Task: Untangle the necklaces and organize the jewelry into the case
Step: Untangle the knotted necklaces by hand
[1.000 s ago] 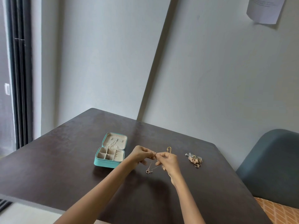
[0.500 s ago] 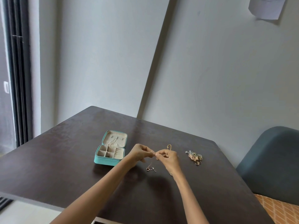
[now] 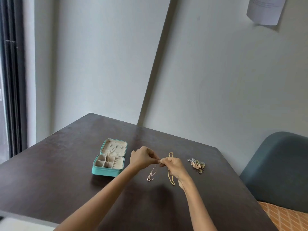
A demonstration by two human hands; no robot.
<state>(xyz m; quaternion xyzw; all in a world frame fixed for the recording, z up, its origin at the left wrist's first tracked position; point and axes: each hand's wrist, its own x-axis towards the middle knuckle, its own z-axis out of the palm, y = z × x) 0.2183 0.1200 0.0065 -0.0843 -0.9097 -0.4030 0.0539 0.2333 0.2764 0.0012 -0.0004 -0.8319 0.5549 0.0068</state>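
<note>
Both hands meet above the middle of the table (image 3: 66, 172), fingertips touching. The left hand (image 3: 141, 158) has its fingers curled and pinches a thin rose-gold necklace (image 3: 152, 174) between thumb and forefinger. The right hand (image 3: 173, 165) is likewise curled and pinches the chains at the same spot; a gold necklace (image 3: 171, 178) passes through its grip.

Position of the necklaces: the rose-gold chain hangs down from the pinch point, and its clasp end lies on the table below and between the hands. The gold chain loops up above the right hand and runs down beside the right wrist onto the table. Whether the two chains remain knotted at the pinch point cannot be told.

Appearance: the rose-gold chain is fine, with a small ring clasp. The gold chain is thicker and bright yellow.

Surroundings: the table is dark brown with a matt top. A teal jewelry case (image 3: 109, 170) lies open just left of the left hand, lid flat, with a cream lining and divided compartments; a thin chain lies across its hinge. A small pile of rings and earrings (image 3: 197, 164) lies right of the right hand, apart from it. A grey-blue chair (image 3: 280, 169) stands at the right. Pale grey walls (image 3: 225, 80) meet in a corner behind; a sheet of paper (image 3: 265, 9) hangs at the upper right.
</note>
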